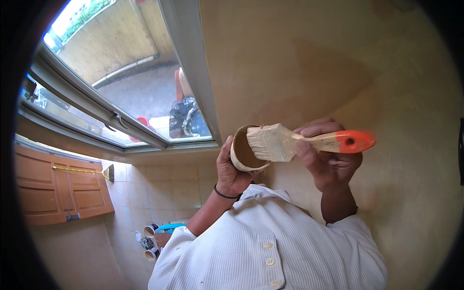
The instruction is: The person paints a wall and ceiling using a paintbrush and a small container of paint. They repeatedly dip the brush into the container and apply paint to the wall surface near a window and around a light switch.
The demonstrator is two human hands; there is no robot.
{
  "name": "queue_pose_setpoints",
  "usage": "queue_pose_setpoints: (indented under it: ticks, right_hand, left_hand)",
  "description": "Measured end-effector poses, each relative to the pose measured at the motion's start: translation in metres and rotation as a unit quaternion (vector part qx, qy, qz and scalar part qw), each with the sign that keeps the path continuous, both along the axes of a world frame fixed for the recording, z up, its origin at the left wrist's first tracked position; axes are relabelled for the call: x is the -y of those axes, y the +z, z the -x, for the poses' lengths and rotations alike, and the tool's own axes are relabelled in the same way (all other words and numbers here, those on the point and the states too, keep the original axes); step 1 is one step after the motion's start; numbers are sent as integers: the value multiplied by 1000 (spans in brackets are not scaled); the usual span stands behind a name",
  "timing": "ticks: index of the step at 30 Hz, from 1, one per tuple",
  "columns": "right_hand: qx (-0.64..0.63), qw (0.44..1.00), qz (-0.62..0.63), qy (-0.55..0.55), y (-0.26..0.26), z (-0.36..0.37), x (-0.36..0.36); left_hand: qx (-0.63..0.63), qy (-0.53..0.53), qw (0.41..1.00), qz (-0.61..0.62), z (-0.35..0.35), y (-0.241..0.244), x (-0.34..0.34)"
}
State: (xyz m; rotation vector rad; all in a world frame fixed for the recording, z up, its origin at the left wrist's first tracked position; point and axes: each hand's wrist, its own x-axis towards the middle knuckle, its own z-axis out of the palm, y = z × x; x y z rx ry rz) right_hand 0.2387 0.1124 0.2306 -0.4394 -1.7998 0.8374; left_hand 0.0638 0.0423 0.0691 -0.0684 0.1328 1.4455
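My left hand [231,173] grips a round paint pot [237,159] from its left side and below, its open mouth tilted toward me. Dried paint coats the pot's rim, and its inside looks tan. In my right hand [328,163] is a flat paintbrush [281,143], held by its wooden handle with an orange-red end. The brush lies nearly level, its paint-caked bristles pointing left over the pot's mouth. Part of the bristles overlaps the far rim; whether they touch it I cannot tell. My right thumb presses on the handle near the ferrule.
A tan wall [326,72] with darker patches rises before me. To its left is a metal-framed window [192,72] with a latch. Low on the left, opened paint cans [150,230] stand on the tiled floor [156,185]. A broom [108,173] leans by a wooden door [61,185].
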Motion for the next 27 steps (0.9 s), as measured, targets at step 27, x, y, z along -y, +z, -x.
queue_pose_setpoints:
  ticks: [27]
  right_hand:
    - [115,993,37,10,-26,12,-23]
  left_hand:
    - [-6,30,998,50,-3,-8,-11]
